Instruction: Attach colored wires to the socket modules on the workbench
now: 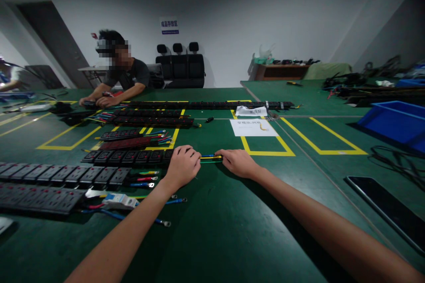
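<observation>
My left hand [182, 166] is closed over the right end of a black socket strip [128, 156] that lies on the green table. Blue, yellow and green wires [210, 158] come out to the right of that hand. My right hand [239, 162] pinches these wires near their tips, and its fingers hide the very ends. Nearer to me, left of my left forearm, lie more black socket strips [66, 176] whose coloured wires [146, 179] end in metal ring terminals. A white and blue breaker [120, 201] is wired to the nearest strip.
Behind my hands are a red socket strip [128, 143], long black strips [156, 121] and a paper sign [254, 128]. To the right are a blue bin [395, 124], black cables [398, 163] and a phone [388, 208]. A co-worker [124, 75] sits across the table.
</observation>
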Action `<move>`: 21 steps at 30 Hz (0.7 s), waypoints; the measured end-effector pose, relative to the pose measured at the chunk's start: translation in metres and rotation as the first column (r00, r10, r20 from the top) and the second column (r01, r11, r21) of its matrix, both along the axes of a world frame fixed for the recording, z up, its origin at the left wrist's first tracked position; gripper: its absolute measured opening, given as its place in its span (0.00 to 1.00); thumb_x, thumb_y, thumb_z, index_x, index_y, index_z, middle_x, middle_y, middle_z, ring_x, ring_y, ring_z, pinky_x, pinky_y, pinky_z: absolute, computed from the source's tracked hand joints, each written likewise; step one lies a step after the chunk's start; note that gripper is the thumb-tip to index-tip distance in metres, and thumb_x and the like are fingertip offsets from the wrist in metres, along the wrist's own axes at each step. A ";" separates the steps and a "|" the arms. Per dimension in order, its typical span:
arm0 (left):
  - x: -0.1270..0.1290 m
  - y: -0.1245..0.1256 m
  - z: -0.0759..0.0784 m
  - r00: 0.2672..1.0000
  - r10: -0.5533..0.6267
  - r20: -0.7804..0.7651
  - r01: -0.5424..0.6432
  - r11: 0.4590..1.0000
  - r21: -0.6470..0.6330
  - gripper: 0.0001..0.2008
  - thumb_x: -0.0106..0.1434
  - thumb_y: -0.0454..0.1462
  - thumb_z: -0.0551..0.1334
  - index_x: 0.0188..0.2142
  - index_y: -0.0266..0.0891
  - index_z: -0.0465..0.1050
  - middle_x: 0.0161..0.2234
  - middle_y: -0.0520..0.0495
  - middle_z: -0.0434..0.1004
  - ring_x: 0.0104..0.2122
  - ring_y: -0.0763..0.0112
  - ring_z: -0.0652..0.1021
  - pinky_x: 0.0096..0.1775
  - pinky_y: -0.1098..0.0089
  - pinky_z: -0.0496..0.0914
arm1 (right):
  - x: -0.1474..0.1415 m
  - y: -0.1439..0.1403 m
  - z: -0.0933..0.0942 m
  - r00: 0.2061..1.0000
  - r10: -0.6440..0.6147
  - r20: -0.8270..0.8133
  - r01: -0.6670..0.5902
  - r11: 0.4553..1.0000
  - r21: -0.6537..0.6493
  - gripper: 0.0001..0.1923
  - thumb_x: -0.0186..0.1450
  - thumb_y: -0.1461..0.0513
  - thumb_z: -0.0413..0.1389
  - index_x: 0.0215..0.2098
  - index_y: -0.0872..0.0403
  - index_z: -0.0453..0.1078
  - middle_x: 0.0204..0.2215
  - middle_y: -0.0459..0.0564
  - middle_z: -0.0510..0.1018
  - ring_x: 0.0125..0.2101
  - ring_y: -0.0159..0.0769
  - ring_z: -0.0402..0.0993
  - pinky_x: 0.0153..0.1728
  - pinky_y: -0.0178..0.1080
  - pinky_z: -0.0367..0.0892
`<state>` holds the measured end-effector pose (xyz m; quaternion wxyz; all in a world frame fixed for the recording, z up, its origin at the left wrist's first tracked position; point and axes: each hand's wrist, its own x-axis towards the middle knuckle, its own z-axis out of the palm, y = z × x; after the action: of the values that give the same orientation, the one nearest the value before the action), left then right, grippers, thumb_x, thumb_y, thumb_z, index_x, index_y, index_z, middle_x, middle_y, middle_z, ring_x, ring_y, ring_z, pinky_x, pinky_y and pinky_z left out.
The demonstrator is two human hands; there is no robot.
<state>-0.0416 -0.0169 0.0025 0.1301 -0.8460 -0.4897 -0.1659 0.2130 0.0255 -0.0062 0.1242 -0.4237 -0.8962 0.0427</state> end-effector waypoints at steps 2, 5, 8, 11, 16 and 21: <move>0.000 0.000 0.000 1.000 0.001 0.002 -0.001 1.000 -0.001 0.13 0.72 0.37 0.56 0.46 0.39 0.80 0.46 0.42 0.83 0.54 0.52 0.75 0.56 0.48 0.67 | 0.000 0.000 0.000 1.000 -0.002 -0.001 0.002 1.000 -0.005 0.21 0.76 0.60 0.45 0.60 0.49 0.73 0.46 0.51 0.85 0.38 0.39 0.81 0.38 0.37 0.64; 0.000 0.000 0.000 1.000 -0.002 0.003 0.002 1.000 0.006 0.12 0.72 0.37 0.57 0.45 0.39 0.80 0.46 0.41 0.83 0.54 0.52 0.75 0.56 0.48 0.67 | -0.001 0.000 0.001 1.000 -0.007 0.004 0.007 1.000 -0.014 0.21 0.76 0.60 0.45 0.61 0.49 0.73 0.46 0.51 0.85 0.39 0.39 0.81 0.39 0.37 0.64; 0.000 0.000 -0.001 1.000 0.000 0.000 0.000 1.000 0.019 0.12 0.71 0.37 0.58 0.45 0.39 0.80 0.46 0.41 0.83 0.54 0.51 0.75 0.56 0.48 0.67 | -0.001 0.000 0.001 1.000 -0.008 0.007 0.008 1.000 -0.014 0.21 0.75 0.61 0.46 0.60 0.49 0.73 0.46 0.51 0.85 0.39 0.40 0.81 0.39 0.37 0.64; 0.000 0.000 -0.002 1.000 -0.002 0.002 0.002 1.000 0.026 0.11 0.71 0.37 0.58 0.44 0.39 0.80 0.46 0.40 0.83 0.54 0.51 0.75 0.55 0.48 0.67 | -0.001 -0.001 0.001 1.000 -0.007 0.007 0.007 1.000 -0.009 0.21 0.75 0.61 0.46 0.60 0.49 0.73 0.46 0.51 0.85 0.39 0.40 0.81 0.39 0.38 0.64; 0.000 0.000 -0.001 1.000 -0.004 0.004 0.004 1.000 0.022 0.12 0.71 0.37 0.57 0.44 0.39 0.80 0.46 0.40 0.83 0.54 0.51 0.75 0.56 0.48 0.67 | -0.001 -0.001 0.002 1.000 -0.007 0.013 0.007 1.000 -0.015 0.21 0.75 0.61 0.46 0.61 0.48 0.72 0.47 0.51 0.85 0.40 0.39 0.81 0.40 0.37 0.65; 0.000 0.000 -0.001 1.000 -0.005 0.006 0.005 1.000 0.017 0.12 0.72 0.37 0.57 0.45 0.39 0.80 0.46 0.40 0.83 0.54 0.51 0.75 0.56 0.48 0.67 | -0.001 -0.001 0.002 1.000 -0.004 0.010 0.004 1.000 -0.014 0.21 0.76 0.61 0.45 0.61 0.49 0.72 0.48 0.51 0.84 0.40 0.40 0.81 0.40 0.37 0.65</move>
<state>-0.0416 -0.0168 0.0020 0.1355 -0.8455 -0.4866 -0.1730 0.2123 0.0242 -0.0044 0.1167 -0.4267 -0.8956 0.0467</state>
